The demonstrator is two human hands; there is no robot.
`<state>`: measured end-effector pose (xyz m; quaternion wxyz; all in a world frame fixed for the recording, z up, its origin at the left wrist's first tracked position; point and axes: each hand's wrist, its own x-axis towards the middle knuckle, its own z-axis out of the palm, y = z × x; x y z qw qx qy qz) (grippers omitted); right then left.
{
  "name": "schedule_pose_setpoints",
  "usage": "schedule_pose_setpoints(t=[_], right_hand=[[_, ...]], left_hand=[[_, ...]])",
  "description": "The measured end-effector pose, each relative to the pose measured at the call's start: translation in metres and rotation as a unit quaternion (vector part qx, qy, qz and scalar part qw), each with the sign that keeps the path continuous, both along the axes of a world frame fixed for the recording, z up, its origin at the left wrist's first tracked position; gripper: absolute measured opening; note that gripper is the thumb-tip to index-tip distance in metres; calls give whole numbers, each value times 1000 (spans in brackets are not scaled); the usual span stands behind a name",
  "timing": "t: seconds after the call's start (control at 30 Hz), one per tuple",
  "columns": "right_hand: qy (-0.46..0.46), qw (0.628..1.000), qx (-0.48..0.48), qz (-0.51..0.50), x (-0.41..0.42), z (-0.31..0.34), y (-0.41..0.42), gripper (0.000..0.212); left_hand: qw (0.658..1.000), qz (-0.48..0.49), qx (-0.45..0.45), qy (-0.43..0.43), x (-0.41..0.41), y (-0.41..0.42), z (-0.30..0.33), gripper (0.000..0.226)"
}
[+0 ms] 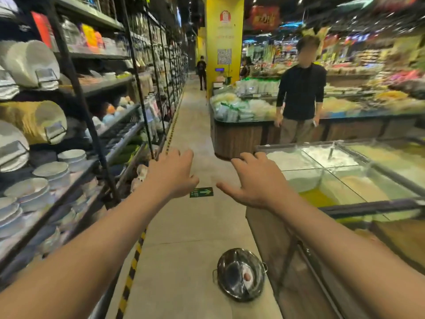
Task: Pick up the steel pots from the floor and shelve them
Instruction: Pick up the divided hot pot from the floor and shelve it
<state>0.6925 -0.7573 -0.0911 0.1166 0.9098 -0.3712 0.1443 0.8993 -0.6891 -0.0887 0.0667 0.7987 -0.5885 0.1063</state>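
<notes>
Both bare arms reached forward.
The left hand (171, 172) and right hand (257, 180) hung palm-down, fingers loosely spread, holding nothing.

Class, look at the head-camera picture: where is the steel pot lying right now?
The steel pot lies on the floor at the bottom of the head view, right of centre, close beside the wooden base of the bulk-food counter and below the right hand.

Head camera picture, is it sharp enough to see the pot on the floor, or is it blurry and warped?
Head view: the pot is fairly sharp, with glare on its steel; the shelves and far produce are smeared by blur; wide-angle distortion bends the shelf posts; both hands read clearly.
</notes>
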Motion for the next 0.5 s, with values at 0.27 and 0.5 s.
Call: schedule_pose_setpoints(t=[0.27,0.5], right_hand=[[-2,999,34,-30,19,-59,-112,80],[20,996,71,-55,72,-188,-229,82]], left_hand=[[999,-47,14,0,28,-112,-69,56],[999,-40,32,0,98,-223,-198,56]])
